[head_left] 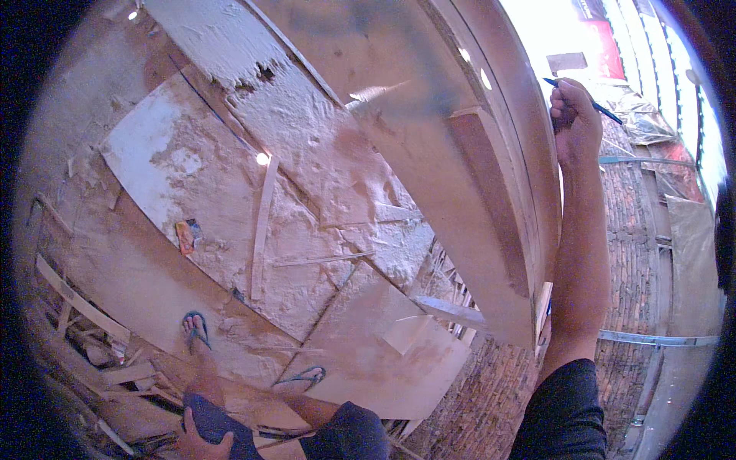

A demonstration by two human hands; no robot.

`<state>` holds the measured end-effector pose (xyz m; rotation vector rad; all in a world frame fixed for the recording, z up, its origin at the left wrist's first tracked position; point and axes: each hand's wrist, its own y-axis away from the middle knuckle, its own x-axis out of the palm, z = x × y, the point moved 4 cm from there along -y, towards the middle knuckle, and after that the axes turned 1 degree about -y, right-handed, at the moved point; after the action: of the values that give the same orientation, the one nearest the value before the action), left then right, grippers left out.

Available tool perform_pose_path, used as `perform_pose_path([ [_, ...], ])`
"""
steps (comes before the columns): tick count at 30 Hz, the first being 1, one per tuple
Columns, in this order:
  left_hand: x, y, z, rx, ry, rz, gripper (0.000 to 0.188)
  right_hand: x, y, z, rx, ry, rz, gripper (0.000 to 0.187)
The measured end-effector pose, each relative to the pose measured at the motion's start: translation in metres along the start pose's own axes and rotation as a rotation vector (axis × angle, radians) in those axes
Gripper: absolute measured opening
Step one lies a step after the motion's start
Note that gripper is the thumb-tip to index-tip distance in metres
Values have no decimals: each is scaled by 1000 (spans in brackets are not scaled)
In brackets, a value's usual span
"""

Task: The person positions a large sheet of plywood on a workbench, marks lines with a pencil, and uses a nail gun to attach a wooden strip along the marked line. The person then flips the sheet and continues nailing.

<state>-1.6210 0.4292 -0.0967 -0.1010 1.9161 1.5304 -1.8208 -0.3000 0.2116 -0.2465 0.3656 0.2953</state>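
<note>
My right hand [576, 126] is raised at the upper right, its fingers closed round a slim dark pen [606, 113]. One end of the pen sticks out past the fingers toward the upper left, the other toward the lower right. The hand is beside the outer face of a large curved wooden piece [529, 153]; whether it touches the wood I cannot tell. Low on the left, my left hand [201, 443] lies on my thigh in dark shorts [218, 423], with some fingers apart and nothing seen in it.
Dusty boards [391, 337] cover the floor around my feet in flip-flops [197, 328]. A thin wooden strip [264, 230] and a crumpled colourful wrapper [185, 236] lie there. Scrap wood [84, 299] is piled at the left. Metal bars [652, 338] cross at the right.
</note>
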Motion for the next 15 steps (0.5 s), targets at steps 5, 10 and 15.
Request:
perform_pose_path([
  [5,-4,-3,-2,53,-18,-48,103,-5,-1,3,-19,-45,85,21],
  [10,5,-7,2,136,59,-117,102,-1,1,1,-30,-45,7,20],
  [15,5,-8,0,116,47,-94,102,-7,-2,5,-15,-48,58,20],
])
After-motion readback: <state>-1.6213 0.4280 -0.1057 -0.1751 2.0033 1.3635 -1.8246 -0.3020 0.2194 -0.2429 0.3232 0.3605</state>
